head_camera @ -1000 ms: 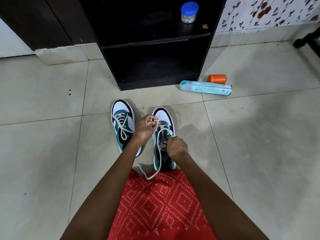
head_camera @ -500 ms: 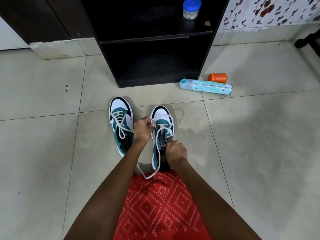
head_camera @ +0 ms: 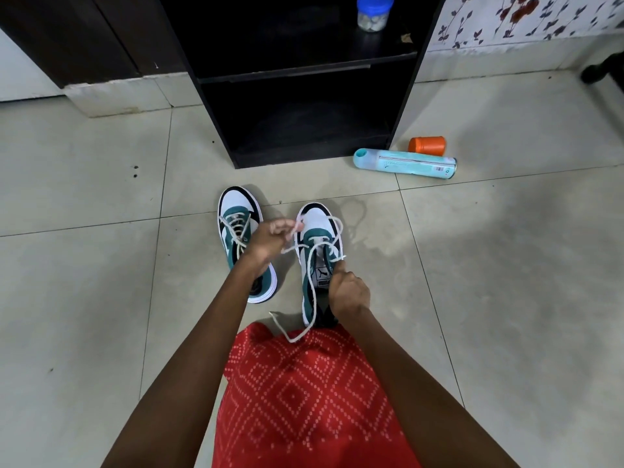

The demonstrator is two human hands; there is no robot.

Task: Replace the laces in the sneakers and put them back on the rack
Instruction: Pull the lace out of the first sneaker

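Two white, teal and black sneakers stand side by side on the tiled floor, toes toward the rack. The left sneaker is laced and partly hidden by my forearm. Over the right sneaker a white lace loops loosely; one end trails down onto my red garment. My left hand pinches the lace near the toe end of the right sneaker. My right hand pinches the lace at the sneaker's right side, beside the tongue. The black rack stands just beyond, its lower shelf bare.
A teal spray can lies on the floor right of the rack, an orange cap behind it. A blue-lidded jar sits on the rack's upper shelf. A dark furniture leg shows at far right.
My left hand has lifted the lace up and forward, opening a wider loop over the right sneaker's toe. The right hand stays at the sneaker's side. The camera has tilted slightly.
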